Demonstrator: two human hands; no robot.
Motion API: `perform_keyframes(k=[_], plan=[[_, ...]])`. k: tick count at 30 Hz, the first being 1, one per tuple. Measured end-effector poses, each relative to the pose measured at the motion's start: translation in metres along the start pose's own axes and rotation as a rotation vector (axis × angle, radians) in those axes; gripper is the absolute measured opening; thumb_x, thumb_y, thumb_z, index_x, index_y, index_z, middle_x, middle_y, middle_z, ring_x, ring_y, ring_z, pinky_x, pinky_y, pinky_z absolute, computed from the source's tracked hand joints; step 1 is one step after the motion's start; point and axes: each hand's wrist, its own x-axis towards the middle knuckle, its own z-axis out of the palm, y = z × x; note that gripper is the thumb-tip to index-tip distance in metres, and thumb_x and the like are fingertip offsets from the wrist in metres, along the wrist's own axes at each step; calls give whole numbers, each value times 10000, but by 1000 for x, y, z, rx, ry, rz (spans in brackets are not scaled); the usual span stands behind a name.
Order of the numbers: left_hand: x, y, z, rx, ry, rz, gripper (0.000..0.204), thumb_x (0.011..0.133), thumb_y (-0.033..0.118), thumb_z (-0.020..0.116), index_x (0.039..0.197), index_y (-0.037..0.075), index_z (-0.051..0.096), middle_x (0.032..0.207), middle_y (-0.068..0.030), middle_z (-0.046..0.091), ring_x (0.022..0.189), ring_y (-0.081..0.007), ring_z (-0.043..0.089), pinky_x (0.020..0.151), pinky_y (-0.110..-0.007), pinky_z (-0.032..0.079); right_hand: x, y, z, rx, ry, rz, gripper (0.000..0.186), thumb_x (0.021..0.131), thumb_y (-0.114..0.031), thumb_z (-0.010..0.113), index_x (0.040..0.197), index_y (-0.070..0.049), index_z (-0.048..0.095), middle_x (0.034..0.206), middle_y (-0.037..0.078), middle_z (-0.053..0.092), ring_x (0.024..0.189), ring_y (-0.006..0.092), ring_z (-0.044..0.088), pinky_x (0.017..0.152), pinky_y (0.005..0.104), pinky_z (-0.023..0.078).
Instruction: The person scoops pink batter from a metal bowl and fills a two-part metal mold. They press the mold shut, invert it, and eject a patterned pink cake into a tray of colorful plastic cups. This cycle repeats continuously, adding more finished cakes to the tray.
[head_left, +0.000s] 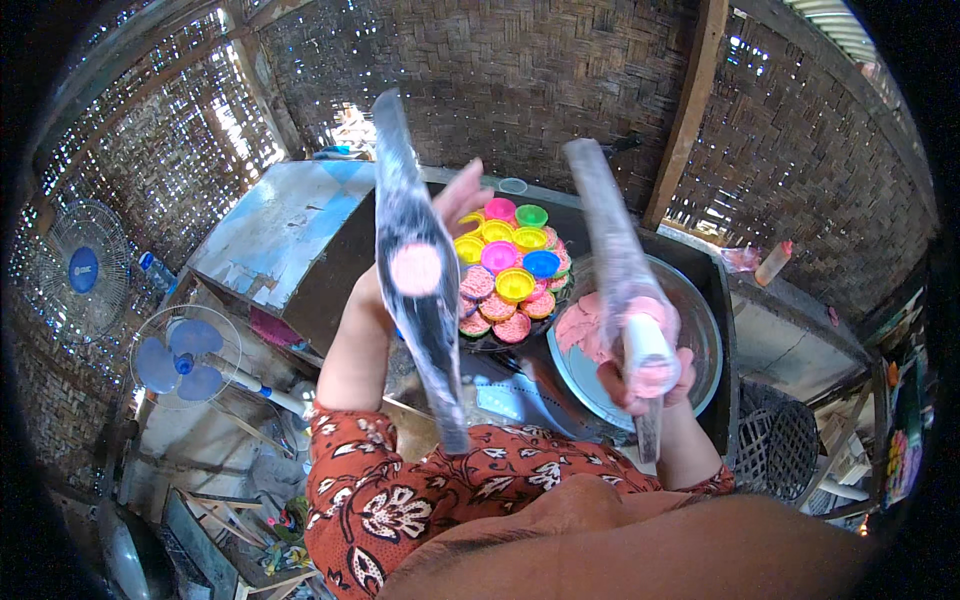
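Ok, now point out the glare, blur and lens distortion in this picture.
Head view: daylight through gaps in the woven wall burns out to white specks; also in the head view, the scene curves toward a black rounded border; same head view, the left hand looks slightly smeared, while the coloured cups read fairly clearly.

Got a long, crinkly clear plastic strip (428,335) at left, tilted slightly, carrying a flat, round pink dough disc (416,270) near its middle. Also got a second plastic strip (612,215), right side, kinda blurry, lying against a stubby white cylinder (648,335) smeared pink at its lower end.
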Motion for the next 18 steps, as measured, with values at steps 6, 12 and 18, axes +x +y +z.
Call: perform_keyframes(k=[6, 12, 18], plan=[[-32, -29, -25, 476, -213, -152, 508, 645, 277, 722, 1081, 59, 581, 1133, -64, 586, 1087, -135, 519, 1044, -374, 206, 41, -6, 31, -581, 294, -149, 1029, 721, -320, 683, 1394, -233, -90, 1303, 224, 335, 674, 206, 590, 337, 179, 393], [-30, -43, -23, 909, -184, -99, 439, 611, 376, 715, 968, 139, 619, 952, -66, 617, 890, -245, 594, 765, -363, 466, 67, 10, 33, -1213, 282, -165, 954, 716, -255, 678, 1409, -124, 35, 1328, 191, 297, 1009, 245, 512, 764, 319, 454], [-26, -58, -35, 1052, -157, 66, 338, 668, 367, 657, 925, 149, 624, 856, -62, 628, 777, -252, 616, 645, -366, 483, 91, 20, 47, -1943, -31, -424, 835, 661, -232, 735, 1352, -123, 280, 1285, 259, 291, 1152, 407, 388, 897, 428, 398]])
